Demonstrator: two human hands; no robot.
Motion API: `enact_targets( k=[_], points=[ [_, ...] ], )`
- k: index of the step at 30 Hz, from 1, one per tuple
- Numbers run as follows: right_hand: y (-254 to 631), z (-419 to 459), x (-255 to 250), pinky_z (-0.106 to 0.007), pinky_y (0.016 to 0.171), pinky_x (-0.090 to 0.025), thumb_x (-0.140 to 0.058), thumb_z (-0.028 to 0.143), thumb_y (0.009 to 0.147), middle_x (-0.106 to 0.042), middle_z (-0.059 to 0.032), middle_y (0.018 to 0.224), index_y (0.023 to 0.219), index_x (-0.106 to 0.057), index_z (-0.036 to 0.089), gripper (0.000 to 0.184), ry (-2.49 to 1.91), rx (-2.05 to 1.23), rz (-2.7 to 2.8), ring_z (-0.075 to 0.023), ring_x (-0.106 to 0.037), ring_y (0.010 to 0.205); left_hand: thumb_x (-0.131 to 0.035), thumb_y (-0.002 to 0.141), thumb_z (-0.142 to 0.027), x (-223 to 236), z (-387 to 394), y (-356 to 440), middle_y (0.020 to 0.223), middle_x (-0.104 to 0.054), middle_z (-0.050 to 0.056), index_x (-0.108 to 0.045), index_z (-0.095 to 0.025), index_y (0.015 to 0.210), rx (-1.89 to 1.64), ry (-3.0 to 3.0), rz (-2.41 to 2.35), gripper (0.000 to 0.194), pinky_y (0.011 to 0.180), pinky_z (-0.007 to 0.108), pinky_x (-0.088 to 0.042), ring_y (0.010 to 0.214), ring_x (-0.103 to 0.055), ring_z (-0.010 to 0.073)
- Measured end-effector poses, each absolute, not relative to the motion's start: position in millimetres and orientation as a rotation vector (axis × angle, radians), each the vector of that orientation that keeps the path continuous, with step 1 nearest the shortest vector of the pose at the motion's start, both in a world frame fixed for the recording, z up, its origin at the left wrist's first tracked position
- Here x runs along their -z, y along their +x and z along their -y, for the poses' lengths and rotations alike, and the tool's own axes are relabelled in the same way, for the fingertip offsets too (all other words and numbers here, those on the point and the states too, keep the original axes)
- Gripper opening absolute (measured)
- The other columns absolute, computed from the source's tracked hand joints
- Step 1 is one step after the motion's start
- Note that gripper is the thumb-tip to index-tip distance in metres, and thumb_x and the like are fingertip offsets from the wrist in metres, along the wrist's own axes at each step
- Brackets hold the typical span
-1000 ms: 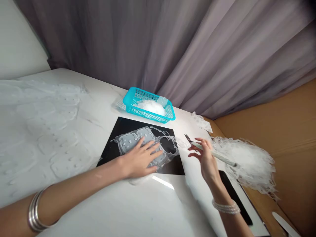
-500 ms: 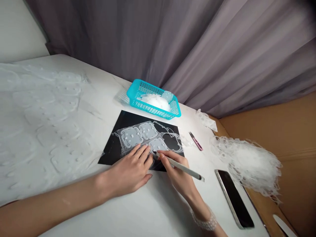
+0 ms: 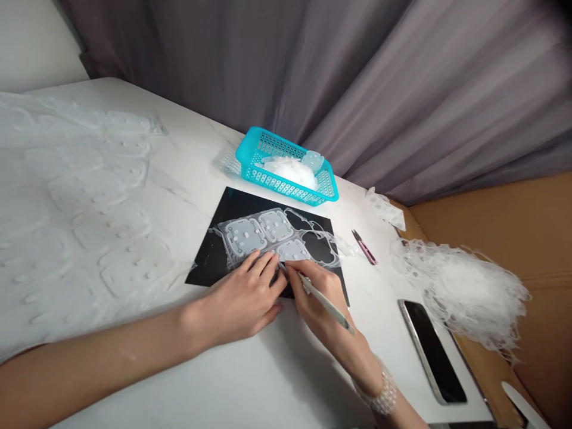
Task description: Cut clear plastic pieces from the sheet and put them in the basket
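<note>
A translucent moulded sheet (image 3: 246, 237) with rounded-square pads and cut-out openings lies flat on a black mat (image 3: 208, 262). My left hand (image 3: 248, 292) rests on the sheet's near edge, fingers stretched out and pressing down, holding nothing. Close beside it, my right hand (image 3: 319, 292) grips a slim, pale, pen-like craft knife (image 3: 328, 307), its handle slanting back towards me. The knife's tip is at the sheet near my left fingertips, mostly hidden by my fingers. Thread snips (image 3: 364, 247) with pinkish handles lie right of the mat.
Behind the mat stands a blue perforated basket (image 3: 286, 189) holding white pieces. More moulded sheets (image 3: 89, 202) cover the table's left side. To the right lie a phone (image 3: 433, 351), a heap of clear trimmed strips (image 3: 469, 292) and a crumpled white piece (image 3: 385, 208). A grey curtain (image 3: 201, 59) hangs behind.
My right hand came left from over the snips and brought the knife down to the sheet. My left hand slid back towards the sheet's near edge. The view shifted slightly.
</note>
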State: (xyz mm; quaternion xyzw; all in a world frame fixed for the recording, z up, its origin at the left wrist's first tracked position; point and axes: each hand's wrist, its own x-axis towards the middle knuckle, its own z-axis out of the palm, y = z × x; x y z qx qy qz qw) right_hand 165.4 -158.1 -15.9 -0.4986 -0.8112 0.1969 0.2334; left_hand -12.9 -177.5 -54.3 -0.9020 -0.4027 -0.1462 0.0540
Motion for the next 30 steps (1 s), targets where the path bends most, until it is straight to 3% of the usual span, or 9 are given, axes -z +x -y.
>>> enact_targets(
  k=[4, 9, 13, 19, 24, 27, 30],
  points=[
    [174.5, 168.5, 18.5, -0.03, 0.068, -0.051, -0.049, 0.014, 0.098, -0.069, -0.0068, 0.089, 0.096, -0.065, 0.02, 0.017, -1.27, -0.462, 2.321, -0.0179, -0.065, 0.075, -0.039, 0.101, -0.039, 53.5, 177.6, -14.1, 0.135, -0.058, 0.031, -0.058, -0.003, 0.13, 0.406, -2.75, 1.217, 0.051, 0.108, 0.054, -0.042, 0.132, -0.052, 0.0407],
    [177.7, 167.6, 35.2, -0.036, 0.079, -0.057, -0.045, 0.01, 0.099, -0.068, -0.0103, 0.097, 0.111, -0.061, 0.019, 0.022, -1.031, -0.303, 2.396, -0.0221, -0.065, 0.094, -0.043, 0.1, -0.038, 53.7, 177.3, -15.5, 0.136, -0.058, 0.029, -0.058, -0.001, 0.131, 0.423, -2.759, 1.196, 0.051, 0.108, 0.053, -0.042, 0.13, -0.054, 0.0404],
    [173.7, 161.3, 43.7, -0.037, 0.082, -0.059, -0.045, 0.009, 0.099, -0.067, -0.0117, 0.101, 0.118, -0.06, 0.017, 0.025, -1.011, -0.178, 2.394, -0.0208, -0.065, 0.094, -0.045, 0.099, -0.038, 55.3, 177.1, -16.3, 0.136, -0.059, 0.026, -0.06, -0.002, 0.13, 0.459, -2.761, 1.206, 0.05, 0.111, 0.053, -0.04, 0.13, -0.054, 0.0383],
    [171.6, 147.5, 41.9, -0.045, 0.099, -0.054, -0.043, 0.012, 0.1, -0.065, -0.0179, 0.128, 0.126, -0.06, 0.01, 0.031, -1.042, 0.007, 2.559, -0.0277, -0.06, 0.118, -0.041, 0.1, -0.042, 62.6, 179.1, -17.4, 0.14, -0.058, 0.022, -0.057, -0.002, 0.136, 0.497, -2.749, 1.249, 0.056, 0.113, 0.05, -0.038, 0.134, -0.051, 0.0362],
    [168.5, 144.8, 32.4, -0.046, 0.094, -0.056, -0.044, 0.012, 0.1, -0.066, -0.0254, 0.123, 0.132, -0.056, -0.001, 0.036, -0.963, 0.027, 2.765, -0.0302, -0.061, 0.111, -0.042, 0.099, -0.039, 75.3, 180.1, -18.9, 0.144, -0.054, 0.022, -0.058, -0.003, 0.135, 0.592, -2.707, 1.287, 0.054, 0.115, 0.051, -0.036, 0.138, -0.047, 0.0347],
    [162.0, 146.4, 32.2, -0.043, 0.091, -0.058, -0.047, 0.01, 0.098, -0.07, -0.0215, 0.111, 0.13, -0.059, 0.002, 0.035, -0.971, -0.139, 2.687, -0.0277, -0.064, 0.102, -0.043, 0.098, -0.042, 81.0, 177.7, -21.4, 0.146, -0.053, 0.023, -0.056, -0.004, 0.137, 0.603, -2.713, 1.251, 0.056, 0.115, 0.051, -0.036, 0.139, -0.045, 0.0353],
    [170.8, 140.0, 37.4, -0.036, 0.085, -0.059, -0.044, 0.014, 0.1, -0.073, -0.0125, 0.106, 0.122, -0.065, 0.014, 0.031, -1.128, -0.517, 2.238, -0.0206, -0.068, 0.093, -0.046, 0.097, -0.044, 80.6, 174.9, -23.9, 0.148, -0.051, 0.02, -0.052, -0.009, 0.142, 0.581, -2.734, 1.239, 0.058, 0.115, 0.049, -0.035, 0.14, -0.044, 0.0341]
  ],
)
